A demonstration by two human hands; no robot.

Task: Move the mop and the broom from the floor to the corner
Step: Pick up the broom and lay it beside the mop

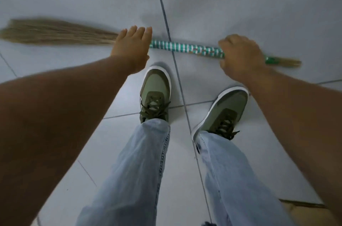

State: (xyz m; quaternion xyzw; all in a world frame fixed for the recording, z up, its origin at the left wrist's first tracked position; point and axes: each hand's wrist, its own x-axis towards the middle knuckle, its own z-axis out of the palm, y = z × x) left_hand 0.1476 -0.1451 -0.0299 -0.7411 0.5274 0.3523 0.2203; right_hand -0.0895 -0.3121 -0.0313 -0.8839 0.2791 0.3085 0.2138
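Note:
The broom (pixel 187 49) lies across the white tiled floor in front of my feet. Its handle is wrapped in green and white stripes, and its tan bristles (pixel 51 32) fan out to the left. My right hand (pixel 240 55) is closed around the handle near its right end. My left hand (pixel 132 49) is spread flat, fingers apart, over the spot where the bristles meet the handle; I cannot tell if it touches. No mop is in view.
My two green shoes (pixel 156 94) and light blue jeans stand just behind the broom. Grey grout lines cross the floor (pixel 240 3). A brown cardboard-like edge (pixel 303 205) shows at the bottom right.

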